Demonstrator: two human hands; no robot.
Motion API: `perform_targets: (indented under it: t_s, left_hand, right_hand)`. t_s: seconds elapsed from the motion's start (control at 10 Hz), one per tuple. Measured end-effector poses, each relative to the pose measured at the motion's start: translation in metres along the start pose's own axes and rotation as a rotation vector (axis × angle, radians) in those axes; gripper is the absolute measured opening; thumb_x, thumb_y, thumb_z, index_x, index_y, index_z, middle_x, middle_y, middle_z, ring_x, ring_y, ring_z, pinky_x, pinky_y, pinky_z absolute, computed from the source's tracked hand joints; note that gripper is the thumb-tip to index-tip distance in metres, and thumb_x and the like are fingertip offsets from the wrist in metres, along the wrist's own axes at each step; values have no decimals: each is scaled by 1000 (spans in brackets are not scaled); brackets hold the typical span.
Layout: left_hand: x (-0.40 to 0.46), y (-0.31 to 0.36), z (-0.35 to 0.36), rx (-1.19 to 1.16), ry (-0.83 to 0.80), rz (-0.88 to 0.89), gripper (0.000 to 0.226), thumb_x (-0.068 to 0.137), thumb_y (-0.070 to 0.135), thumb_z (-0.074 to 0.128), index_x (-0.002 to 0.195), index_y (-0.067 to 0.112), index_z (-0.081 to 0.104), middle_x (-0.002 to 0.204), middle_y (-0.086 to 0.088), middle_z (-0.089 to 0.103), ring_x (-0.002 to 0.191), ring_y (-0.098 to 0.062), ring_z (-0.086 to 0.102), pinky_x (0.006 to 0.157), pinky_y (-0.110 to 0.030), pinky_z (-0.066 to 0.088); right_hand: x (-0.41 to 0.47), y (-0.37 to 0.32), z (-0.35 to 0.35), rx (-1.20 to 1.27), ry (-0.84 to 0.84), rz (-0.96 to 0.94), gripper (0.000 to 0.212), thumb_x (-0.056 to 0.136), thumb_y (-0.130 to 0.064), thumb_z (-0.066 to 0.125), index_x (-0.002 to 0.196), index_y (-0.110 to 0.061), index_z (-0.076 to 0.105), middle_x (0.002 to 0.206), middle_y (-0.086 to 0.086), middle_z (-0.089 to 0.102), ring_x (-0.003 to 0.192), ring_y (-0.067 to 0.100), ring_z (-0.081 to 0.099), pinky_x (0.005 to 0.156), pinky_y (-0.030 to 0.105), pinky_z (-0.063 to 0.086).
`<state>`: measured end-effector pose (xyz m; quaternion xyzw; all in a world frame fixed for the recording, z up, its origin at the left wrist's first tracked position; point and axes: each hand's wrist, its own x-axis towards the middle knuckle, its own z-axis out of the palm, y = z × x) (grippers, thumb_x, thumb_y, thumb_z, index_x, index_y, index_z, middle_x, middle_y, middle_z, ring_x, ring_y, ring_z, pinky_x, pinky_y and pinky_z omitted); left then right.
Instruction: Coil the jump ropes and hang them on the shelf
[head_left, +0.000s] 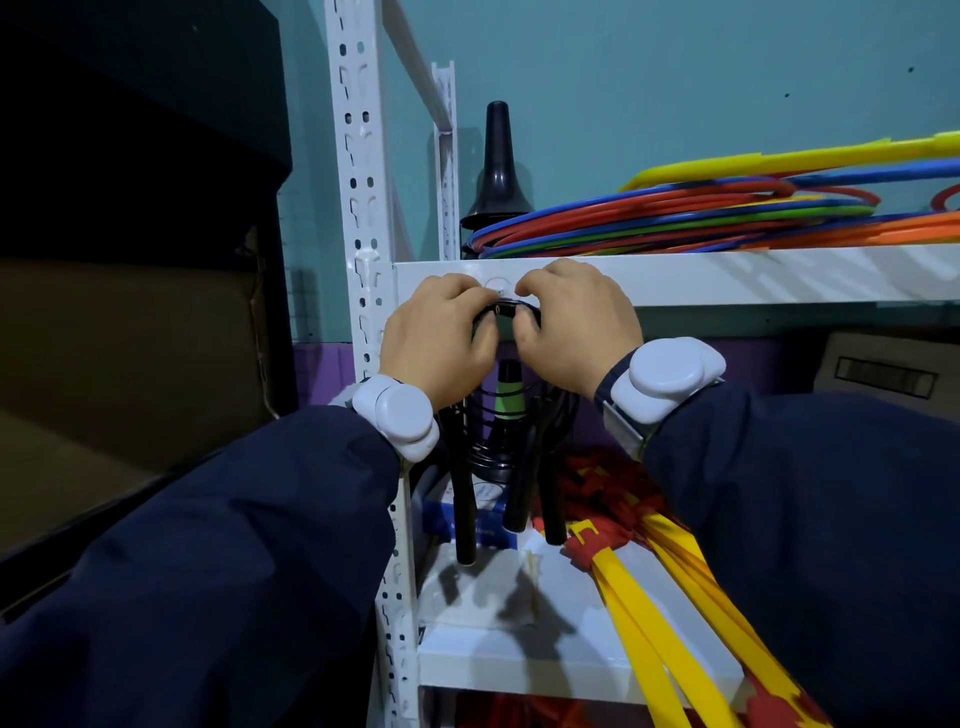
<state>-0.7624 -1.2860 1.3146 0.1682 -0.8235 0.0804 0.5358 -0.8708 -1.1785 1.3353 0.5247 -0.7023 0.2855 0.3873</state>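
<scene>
A coiled black jump rope (506, 312) is held against the front edge of the white shelf (727, 275), just below a small white hook (497, 285). My left hand (439, 338) grips the top of the coil from the left. From the right, my right hand (571, 327) pinches the same bundle. The loops hang down between my wrists, and several black handles (465, 509) dangle below them. One handle has a green band (509, 402). The rope's contact with the hook is hidden by my fingers.
Coloured hoops (675, 218) and a black cone (497, 166) lie on the shelf above. Yellow and red flags (639, 561) and a blue box (441, 519) fill the lower shelf. The white slotted upright (363, 208) stands at left, beside cardboard boxes (130, 364).
</scene>
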Motion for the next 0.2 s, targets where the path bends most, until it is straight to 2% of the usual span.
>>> perform_targets:
  t_s: [0.2]
  left_hand:
    - [-18, 26, -14, 107, -85, -50, 42, 89, 31, 52, 129, 19, 58, 133, -4, 56, 125, -27, 47, 93, -42, 46]
  right_hand:
    - [-21, 5, -20, -34, -5, -11, 35, 86, -31, 44, 110, -15, 63, 108, 8, 64, 103, 33, 55, 86, 41, 42]
